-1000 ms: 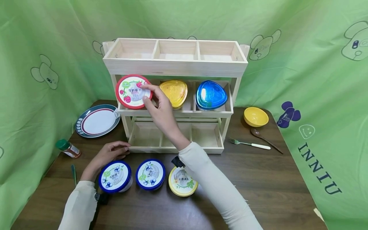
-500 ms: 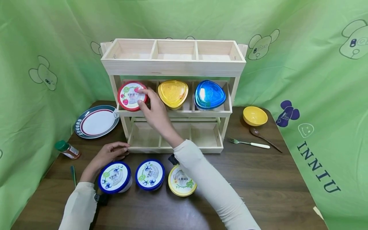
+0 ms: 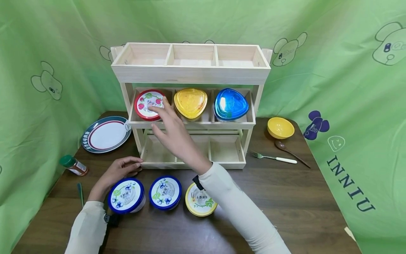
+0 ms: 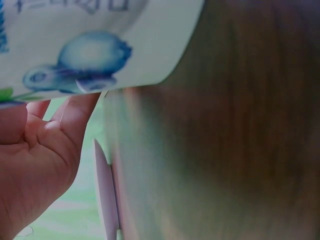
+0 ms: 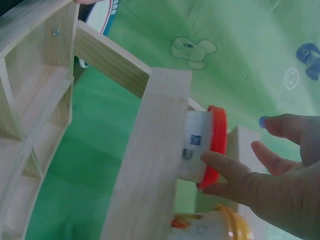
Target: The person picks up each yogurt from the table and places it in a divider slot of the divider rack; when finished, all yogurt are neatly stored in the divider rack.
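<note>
My right hand (image 3: 177, 135) reaches over the front of the wooden rack's (image 3: 190, 74) middle tier with its fingers spread. Its fingertips are right at the red lid of a strawberry-print tub (image 3: 147, 100), which sits in the left compartment. The right wrist view shows the same red-lidded tub (image 5: 197, 142) upright behind the tier's front board, fingertips close along the lid's edge. My left hand (image 3: 122, 170) rests with loosely extended fingers at the rack's lower left corner. In the left wrist view, a blueberry-print lid (image 4: 95, 55) hides part of that hand (image 4: 45, 155).
Yellow-lidded (image 3: 190, 103) and blue-lidded (image 3: 231, 104) containers fill the other middle compartments. Blue-lidded tubs (image 3: 126, 194) and a yellow-lidded tub (image 3: 201, 201) stand in front. Around lie a plate (image 3: 108, 134), spice jar (image 3: 74, 165), yellow bowl (image 3: 281, 127), fork (image 3: 274, 158) and spoon (image 3: 291, 153).
The red-lidded tub has come down into the left middle compartment and turned slightly. My right hand's fingers have let go and spread. My left hand stays at the rack's corner.
</note>
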A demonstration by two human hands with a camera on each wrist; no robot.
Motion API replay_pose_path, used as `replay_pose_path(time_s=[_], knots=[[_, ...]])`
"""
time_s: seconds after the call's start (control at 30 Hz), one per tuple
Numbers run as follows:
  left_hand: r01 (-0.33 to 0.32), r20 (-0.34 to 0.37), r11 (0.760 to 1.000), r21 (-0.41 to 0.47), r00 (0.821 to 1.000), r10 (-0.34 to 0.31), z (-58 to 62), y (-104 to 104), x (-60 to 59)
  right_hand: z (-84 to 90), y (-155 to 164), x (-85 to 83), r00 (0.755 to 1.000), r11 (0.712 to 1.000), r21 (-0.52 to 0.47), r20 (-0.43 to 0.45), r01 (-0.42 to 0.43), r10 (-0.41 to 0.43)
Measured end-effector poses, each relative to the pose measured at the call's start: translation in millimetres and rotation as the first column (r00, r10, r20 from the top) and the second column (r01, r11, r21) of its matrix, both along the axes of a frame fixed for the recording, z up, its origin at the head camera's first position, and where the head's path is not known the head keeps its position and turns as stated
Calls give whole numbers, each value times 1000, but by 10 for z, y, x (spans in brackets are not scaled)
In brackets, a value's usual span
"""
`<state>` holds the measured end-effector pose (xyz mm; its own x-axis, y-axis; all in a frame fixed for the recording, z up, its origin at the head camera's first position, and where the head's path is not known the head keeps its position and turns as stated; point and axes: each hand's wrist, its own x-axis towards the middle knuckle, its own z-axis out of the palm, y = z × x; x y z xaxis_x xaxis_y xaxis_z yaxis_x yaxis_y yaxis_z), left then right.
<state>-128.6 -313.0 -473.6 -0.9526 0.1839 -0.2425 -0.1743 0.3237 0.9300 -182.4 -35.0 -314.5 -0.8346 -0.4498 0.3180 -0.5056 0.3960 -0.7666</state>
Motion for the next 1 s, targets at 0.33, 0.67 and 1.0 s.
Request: replay_pose_path(time_s=[0.33, 0.67, 1.0], knots=[[-11, 1, 1000, -13, 1000, 11, -4, 5, 6, 148, 481, 217, 993, 997, -47, -99, -67, 62], [-13, -7, 999, -40, 1000, 13, 5, -7, 26, 175, 1160, 289, 993, 965, -263, -107, 11, -40], [-9, -23, 999, -40, 1000, 8, 2, 5, 9, -84, 1772, 370, 964, 924, -301, -50, 235, -262]])
